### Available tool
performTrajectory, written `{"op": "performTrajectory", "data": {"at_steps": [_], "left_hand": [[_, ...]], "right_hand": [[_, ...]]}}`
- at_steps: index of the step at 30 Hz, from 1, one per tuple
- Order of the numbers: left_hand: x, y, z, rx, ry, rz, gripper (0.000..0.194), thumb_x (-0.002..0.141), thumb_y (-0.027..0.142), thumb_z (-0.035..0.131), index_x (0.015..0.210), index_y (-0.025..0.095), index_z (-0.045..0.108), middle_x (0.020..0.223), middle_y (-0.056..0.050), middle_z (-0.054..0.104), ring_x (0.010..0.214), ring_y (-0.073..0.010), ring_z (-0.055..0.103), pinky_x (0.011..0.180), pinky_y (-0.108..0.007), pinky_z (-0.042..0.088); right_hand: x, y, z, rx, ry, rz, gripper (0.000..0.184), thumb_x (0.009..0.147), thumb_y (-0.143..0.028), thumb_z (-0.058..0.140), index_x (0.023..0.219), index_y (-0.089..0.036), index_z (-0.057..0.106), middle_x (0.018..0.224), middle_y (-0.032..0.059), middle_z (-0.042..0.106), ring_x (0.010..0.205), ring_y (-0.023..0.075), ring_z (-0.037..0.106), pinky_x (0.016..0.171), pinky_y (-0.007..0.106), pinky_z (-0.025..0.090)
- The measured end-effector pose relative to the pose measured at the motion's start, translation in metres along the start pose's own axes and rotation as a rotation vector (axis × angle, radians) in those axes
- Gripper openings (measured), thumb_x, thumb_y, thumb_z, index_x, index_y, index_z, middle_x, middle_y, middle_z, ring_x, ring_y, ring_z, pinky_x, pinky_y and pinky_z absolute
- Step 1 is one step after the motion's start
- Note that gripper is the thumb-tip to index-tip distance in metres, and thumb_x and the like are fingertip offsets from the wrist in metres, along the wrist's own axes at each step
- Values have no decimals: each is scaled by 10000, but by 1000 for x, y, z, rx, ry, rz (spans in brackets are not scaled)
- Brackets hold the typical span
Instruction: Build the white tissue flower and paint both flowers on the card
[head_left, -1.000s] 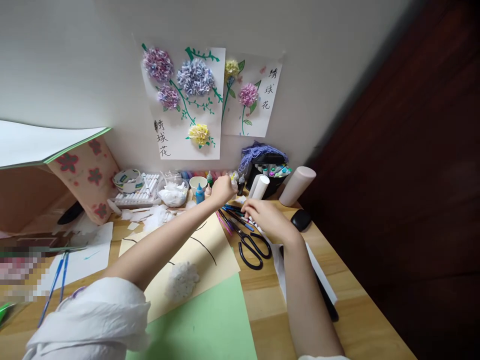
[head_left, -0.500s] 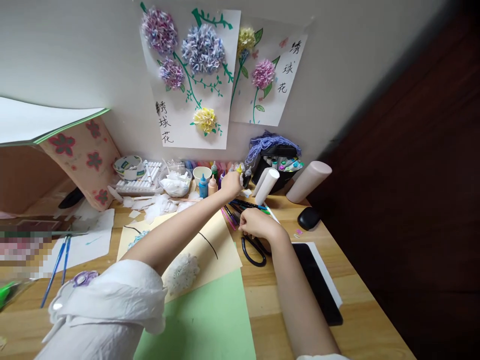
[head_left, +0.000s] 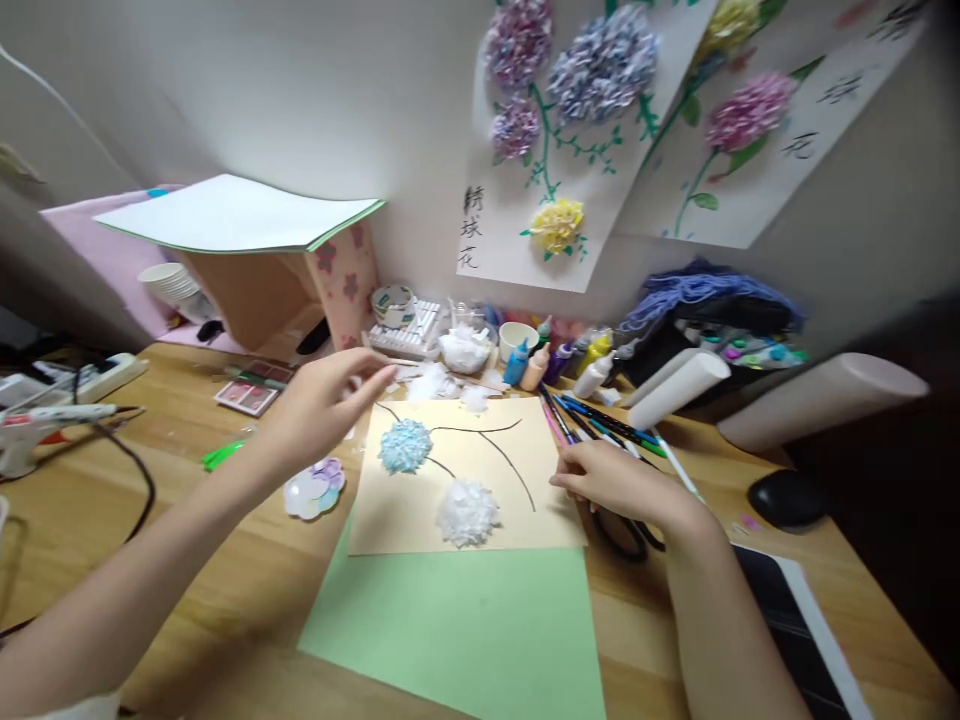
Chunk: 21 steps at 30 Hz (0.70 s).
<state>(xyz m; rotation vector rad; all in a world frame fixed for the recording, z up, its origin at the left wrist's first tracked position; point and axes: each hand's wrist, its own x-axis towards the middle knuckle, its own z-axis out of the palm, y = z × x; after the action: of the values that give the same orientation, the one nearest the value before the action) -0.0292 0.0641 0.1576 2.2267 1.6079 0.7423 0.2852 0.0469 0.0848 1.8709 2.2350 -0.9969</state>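
Note:
My left hand (head_left: 330, 402) hovers by the upper left corner of the cream paper (head_left: 390, 520), thumb and fingers apart, holding nothing I can see. My right hand (head_left: 619, 480) is at the paper's right edge, beside black-handled scissors (head_left: 630, 545). Its fingers are curled downward; whatever may be between them is hidden. Dark curved stem lines (head_left: 514, 470) cross the cream paper. A light-blue flower (head_left: 405, 446) is on it at the left, and a fluffy white flower (head_left: 469, 512) sits at the lower middle. Green paper (head_left: 465, 620) lies beneath.
Glue bottles (head_left: 592, 375), white tissue scraps (head_left: 431, 382) and pens (head_left: 600, 412) line the back. White rolls (head_left: 686, 385) and a mouse (head_left: 787, 500) are at right. A palette (head_left: 313, 490) and a glue gun (head_left: 45, 428) lie left. Flower pictures (head_left: 559, 225) hang on the wall.
The view has turned left. My left hand has drawn back from the glue bottles to the paper's upper left corner. My right hand stays near the scissors, fingers still curled.

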Motion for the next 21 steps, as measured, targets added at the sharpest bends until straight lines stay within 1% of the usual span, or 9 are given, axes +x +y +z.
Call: {"op": "performTrajectory", "data": {"at_steps": [1,3,4,6,8,11,13,18,21], "left_hand": [[-22,-23,-10,-13,69,-80,296,885,468,466,940,238,645,928,-8,693,833,-199,620,706,-286,472],[-67,-65,-16,-52,129,-240,291,867,462,508,1018,232,602,1049,-30,666,954,-211,606,814,-328,481],[-87,-82,-12,-76,117,-289,342,833,470,557,1072,226,569,1113,-49,643,1013,-226,595,849,-354,482],[-121,-110,4,-45,124,-324,572,710,497,686,1168,209,500,1212,-95,592,1112,-279,554,877,-411,483],[-143,-125,23,27,89,-331,734,649,488,737,1254,208,431,1292,-128,528,1198,-321,488,947,-480,442],[-152,-130,46,41,28,-312,848,630,454,757,1336,232,343,1322,-122,487,1237,-329,443,1023,-509,377],[-150,-128,54,41,35,-320,878,634,446,756,1358,227,310,1331,-123,474,1243,-328,432,1029,-498,372],[-147,-125,64,14,82,-407,851,649,398,753,1352,198,317,1258,-124,521,1176,-310,482,993,-469,402],[-150,-128,65,-33,105,-428,820,671,380,731,1354,213,310,1213,-108,538,1151,-298,507,975,-462,419]], "right_hand": [[1,-4,2,-10,-8,-12,211,796,-314,541,689,-176,659,726,71,692,648,180,620,562,260,368],[3,-15,8,-25,-19,-50,220,801,-336,529,704,-191,663,754,65,695,686,189,621,592,268,380],[4,-21,12,-13,-26,-74,226,812,-346,515,722,-199,662,763,57,696,695,188,620,603,269,387],[6,-34,19,32,-21,-119,238,841,-371,479,800,-217,655,791,42,695,707,182,619,617,267,404],[8,-49,27,70,3,-158,256,864,-401,448,895,-232,638,826,38,692,708,175,616,622,268,420],[10,-68,35,82,18,-214,286,883,-435,418,970,-248,617,884,45,688,723,177,616,633,278,438],[11,-79,39,86,-1,-248,296,894,-447,400,987,-259,609,922,52,686,750,184,623,643,284,448],[18,-107,38,80,-52,-336,283,914,-432,382,997,-283,608,947,48,683,771,186,626,662,290,455],[36,-131,37,46,-37,-445,268,923,-362,377,968,-256,620,907,54,679,758,184,612,658,292,441]]}}
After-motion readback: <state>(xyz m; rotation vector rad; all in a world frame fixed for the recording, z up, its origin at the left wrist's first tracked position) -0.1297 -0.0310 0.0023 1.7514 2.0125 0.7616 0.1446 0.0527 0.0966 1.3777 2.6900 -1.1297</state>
